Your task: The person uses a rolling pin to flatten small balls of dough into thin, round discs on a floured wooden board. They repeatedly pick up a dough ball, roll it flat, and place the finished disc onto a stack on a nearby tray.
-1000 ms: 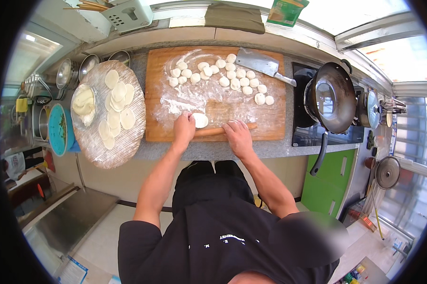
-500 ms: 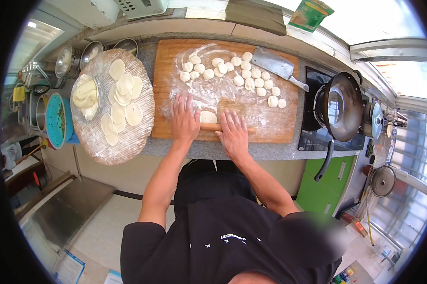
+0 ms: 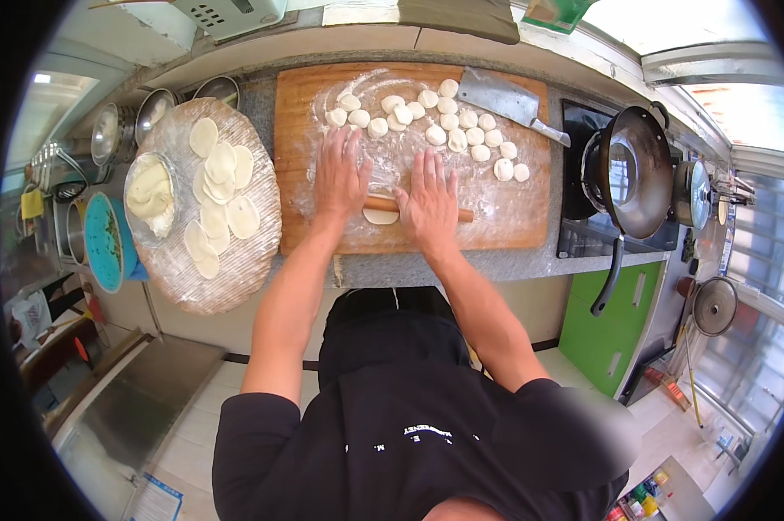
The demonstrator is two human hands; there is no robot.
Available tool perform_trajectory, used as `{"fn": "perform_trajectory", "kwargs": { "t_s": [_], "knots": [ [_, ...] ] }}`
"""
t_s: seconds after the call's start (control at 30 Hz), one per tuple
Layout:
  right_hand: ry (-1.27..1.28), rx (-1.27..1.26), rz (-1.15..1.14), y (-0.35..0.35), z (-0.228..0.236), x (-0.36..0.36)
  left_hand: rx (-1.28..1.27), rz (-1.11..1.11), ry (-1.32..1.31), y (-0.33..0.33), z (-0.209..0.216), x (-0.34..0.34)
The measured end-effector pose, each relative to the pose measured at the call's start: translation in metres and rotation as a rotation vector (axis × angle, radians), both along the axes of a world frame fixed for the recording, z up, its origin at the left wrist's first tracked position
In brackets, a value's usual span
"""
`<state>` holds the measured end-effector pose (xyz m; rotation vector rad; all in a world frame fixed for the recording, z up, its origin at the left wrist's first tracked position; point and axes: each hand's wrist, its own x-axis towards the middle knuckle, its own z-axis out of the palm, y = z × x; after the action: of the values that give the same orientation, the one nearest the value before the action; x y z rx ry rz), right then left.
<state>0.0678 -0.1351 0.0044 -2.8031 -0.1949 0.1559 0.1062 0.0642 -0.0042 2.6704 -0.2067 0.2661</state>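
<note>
A thin wooden rolling pin (image 3: 382,204) lies crosswise on the floured wooden board (image 3: 513,227). My left hand (image 3: 341,181) rests flat over its left end with fingers stretched forward. The palm of my right hand (image 3: 428,204) presses on the pin toward its right end, fingers also straight. Under the pin is a flat dough round (image 3: 380,217), its near part showing between my hands. Several small dough pieces (image 3: 448,121) sit along the far side of the board, beside a cleaver (image 3: 500,95).
Left of the board, a round ridged tray (image 3: 236,286) holds several flat wrappers (image 3: 221,162) and a bowl of pale filling (image 3: 150,193). A blue basin (image 3: 103,247) stands farther left. To the right, a wok (image 3: 639,178) sits on the stove (image 3: 574,241), its handle sticking out toward me.
Both hands have pushed the rolling pin away from me, across the dough round. The near part of the round now shows on my side of the pin. The whole view has shifted slightly.
</note>
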Motion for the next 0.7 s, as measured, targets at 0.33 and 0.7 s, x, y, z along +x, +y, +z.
{"fn": "perform_trajectory", "kwargs": {
  "t_s": [0.33,0.7],
  "knots": [
    [0.014,0.045,0.052,0.0,0.016,-0.046,-0.113,-0.631,0.356,0.024,0.041,-0.047],
    [-0.123,0.056,0.196,-0.013,-0.003,-0.089,-0.383,-0.131,0.61,0.028,-0.003,-0.03]
  ]
}}
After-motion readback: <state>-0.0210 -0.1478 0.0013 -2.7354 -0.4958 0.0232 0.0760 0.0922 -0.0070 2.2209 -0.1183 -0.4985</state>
